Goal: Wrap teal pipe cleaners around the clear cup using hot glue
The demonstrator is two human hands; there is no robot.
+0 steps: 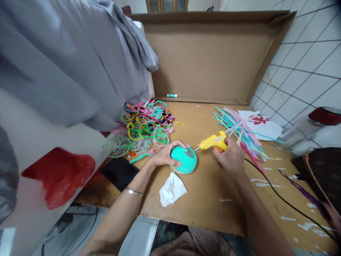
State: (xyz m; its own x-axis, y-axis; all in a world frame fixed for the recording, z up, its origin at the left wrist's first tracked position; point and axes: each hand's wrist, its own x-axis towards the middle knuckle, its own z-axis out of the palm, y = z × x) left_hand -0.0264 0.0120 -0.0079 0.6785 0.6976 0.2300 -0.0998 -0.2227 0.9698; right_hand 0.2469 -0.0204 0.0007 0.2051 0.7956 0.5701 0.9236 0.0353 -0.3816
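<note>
My left hand is closed round the side of a rounded turquoise bowl-like piece, which looks wrapped in fuzzy pipe cleaners and is tilted, a greyish patch showing at its top. In my right hand is a yellow hot glue gun, fingers wrapped round its handle near the orange trigger. Its metal nozzle points left and reaches the turquoise piece's upper right edge; whether it touches, I cannot tell. Just below the piece lies a crumpled white tissue.
Coloured pipe cleaners are heaped at the back left beside clear plastic bowls. More straight pipe cleaners lie on the right, near a glass bottle. A black phone-like slab sits left; the glue gun's cord trails right. Cardboard stands behind.
</note>
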